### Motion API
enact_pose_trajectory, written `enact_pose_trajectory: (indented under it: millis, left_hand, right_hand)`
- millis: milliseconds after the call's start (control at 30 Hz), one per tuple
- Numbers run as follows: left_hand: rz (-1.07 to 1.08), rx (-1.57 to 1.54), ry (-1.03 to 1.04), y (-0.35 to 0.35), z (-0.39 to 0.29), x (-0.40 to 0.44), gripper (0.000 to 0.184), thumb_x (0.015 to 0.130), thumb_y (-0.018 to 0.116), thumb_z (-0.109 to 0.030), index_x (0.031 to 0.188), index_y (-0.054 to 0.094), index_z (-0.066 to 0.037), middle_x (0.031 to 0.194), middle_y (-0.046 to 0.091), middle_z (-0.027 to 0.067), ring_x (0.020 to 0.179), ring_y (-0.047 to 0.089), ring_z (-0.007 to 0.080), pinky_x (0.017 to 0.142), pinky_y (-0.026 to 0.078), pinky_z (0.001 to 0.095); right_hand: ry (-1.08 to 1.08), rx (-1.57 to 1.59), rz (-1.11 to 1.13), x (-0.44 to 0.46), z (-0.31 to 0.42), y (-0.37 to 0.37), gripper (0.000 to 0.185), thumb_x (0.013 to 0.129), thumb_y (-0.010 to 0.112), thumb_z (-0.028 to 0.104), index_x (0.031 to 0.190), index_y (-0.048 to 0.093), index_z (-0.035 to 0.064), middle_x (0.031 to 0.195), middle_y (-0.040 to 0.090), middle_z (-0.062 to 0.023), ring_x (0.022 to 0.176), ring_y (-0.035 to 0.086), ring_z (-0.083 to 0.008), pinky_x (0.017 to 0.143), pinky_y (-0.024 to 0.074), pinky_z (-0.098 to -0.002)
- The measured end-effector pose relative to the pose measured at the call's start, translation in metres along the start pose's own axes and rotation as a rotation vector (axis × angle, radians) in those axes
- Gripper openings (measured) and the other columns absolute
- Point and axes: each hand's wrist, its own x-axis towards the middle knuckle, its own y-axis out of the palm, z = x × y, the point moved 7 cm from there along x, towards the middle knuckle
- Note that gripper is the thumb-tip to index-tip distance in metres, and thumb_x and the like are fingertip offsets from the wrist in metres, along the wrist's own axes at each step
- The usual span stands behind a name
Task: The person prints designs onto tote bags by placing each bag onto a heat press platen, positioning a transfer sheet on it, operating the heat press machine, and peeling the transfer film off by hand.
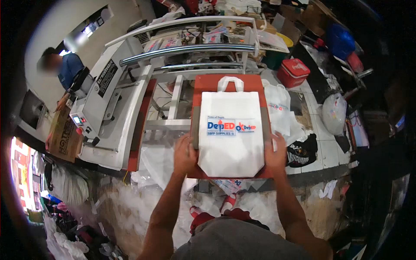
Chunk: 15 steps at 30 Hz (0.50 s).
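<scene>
A white tote bag (232, 156) lies flat with its loop handle at the far end. "DepED" and "SBFP SUPPLIES" are printed on it in blue and red. Under it is a red board (206, 82), with a grey layer showing along both sides. My left hand (185, 155) is at the left edge of the bag and board, its fingers pointing forward and loosely apart. At the opposite edge is my right hand (276, 154), also with fingers extended. Neither hand lifts the bag; the undersides of the fingers are hidden.
A white heat press (104, 91) with a lit control panel and metal rails (186, 50) stands left and beyond. More printed white bags (277, 106) hang or lie right of the board. A red cooler (293, 72) is behind them. Another person (69, 67) is at far left.
</scene>
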Motion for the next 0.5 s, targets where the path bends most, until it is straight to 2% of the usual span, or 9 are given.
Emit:
enact_pose_trajectory:
  millis: [33,133,167,200,267,333,400,433,500]
  left_hand:
    - [-0.101,0.083,0.117,-0.028,0.008,-0.007,0.017,0.088,0.057,0.001,0.104,0.063,-0.001,0.116,0.064,0.0187,0.111,0.060,0.0367,0.097,0.047,0.0438]
    - [-0.197,0.252,-0.003,-0.134,0.032,-0.006,0.012,0.087,0.059,0.001,0.097,0.064,-0.003,0.095,0.066,0.0161,0.094,0.066,0.0321,0.083,0.052,0.0392]
    - [-0.267,0.328,0.014,-0.167,0.091,-0.013,0.011,0.086,0.059,0.001,0.096,0.064,-0.003,0.096,0.066,0.0163,0.094,0.065,0.0327,0.083,0.052,0.0386]
    - [-0.303,0.438,-0.274,-0.211,0.077,-0.001,0.013,0.087,0.059,-0.003,0.100,0.063,-0.002,0.097,0.065,0.0178,0.094,0.064,0.0365,0.084,0.051,0.0402]
    - [-0.415,0.601,-0.061,-0.285,0.104,0.013,0.025,0.089,0.062,-0.012,0.109,0.059,0.002,0.105,0.061,0.0230,0.101,0.058,0.0421,0.090,0.047,0.0459]
    - [-0.459,0.855,-0.107,-0.334,0.118,0.033,0.036,0.086,0.066,-0.014,0.115,0.056,0.004,0.108,0.059,0.0247,0.105,0.057,0.0432,0.091,0.047,0.0485]
    - [-0.390,0.973,-0.198,-0.357,0.158,0.043,0.039,0.089,0.063,-0.022,0.116,0.054,0.004,0.113,0.056,0.0282,0.106,0.058,0.0460,0.091,0.049,0.0522]
    - [-0.386,0.963,-0.186,-0.365,0.179,0.047,0.039,0.089,0.063,-0.022,0.116,0.054,0.004,0.113,0.056,0.0282,0.106,0.058,0.0460,0.091,0.049,0.0522]
    - [-0.071,0.998,-0.481,-0.361,0.245,0.052,0.041,0.091,0.060,-0.025,0.117,0.049,0.005,0.116,0.054,0.0297,0.108,0.057,0.0471,0.092,0.049,0.0516]
  right_hand:
    - [0.010,-0.007,-0.048,-0.006,-0.002,-0.027,0.033,0.088,0.066,0.008,0.119,0.058,-0.0007,0.129,0.054,-0.0223,0.124,0.049,-0.0382,0.108,0.0380,-0.0454]
    - [0.276,0.052,-0.021,-0.053,-0.071,-0.068,0.028,0.093,0.062,0.011,0.118,0.058,-0.0009,0.126,0.055,-0.0214,0.115,0.054,-0.0358,0.099,0.0435,-0.0463]
    - [0.367,0.076,-0.007,-0.068,-0.076,-0.084,0.028,0.095,0.060,0.015,0.119,0.057,-0.0008,0.123,0.055,-0.0212,0.112,0.056,-0.0351,0.095,0.0451,-0.0472]
    - [0.416,-0.026,0.031,-0.084,-0.082,-0.094,0.029,0.098,0.058,0.021,0.117,0.057,-0.0010,0.119,0.056,-0.0206,0.108,0.056,-0.0336,0.093,0.0459,-0.0460]
    - [0.501,-0.249,0.109,-0.133,-0.122,-0.111,0.025,0.099,0.055,0.021,0.108,0.058,-0.0022,0.110,0.058,-0.0180,0.103,0.058,-0.0297,0.089,0.0470,-0.0427]
    - [0.547,-0.375,0.146,-0.186,-0.161,-0.120,0.021,0.098,0.055,0.017,0.102,0.058,-0.0033,0.106,0.059,-0.0159,0.103,0.058,-0.0273,0.087,0.0472,-0.0406]
    - [0.861,-0.362,0.233,-0.236,-0.191,-0.130,0.027,0.098,0.055,0.024,0.093,0.058,-0.0020,0.097,0.059,-0.0165,0.096,0.059,-0.0313,0.083,0.0485,-0.0454]
    - [0.870,-0.366,0.221,-0.262,-0.209,-0.134,0.027,0.098,0.055,0.024,0.093,0.058,-0.0020,0.097,0.059,-0.0165,0.096,0.059,-0.0313,0.083,0.0485,-0.0454]
    - [1.016,-0.039,0.117,-0.312,-0.247,-0.134,0.029,0.098,0.056,0.026,0.095,0.060,-0.0023,0.098,0.061,-0.0194,0.095,0.061,-0.0364,0.083,0.0496,-0.0485]
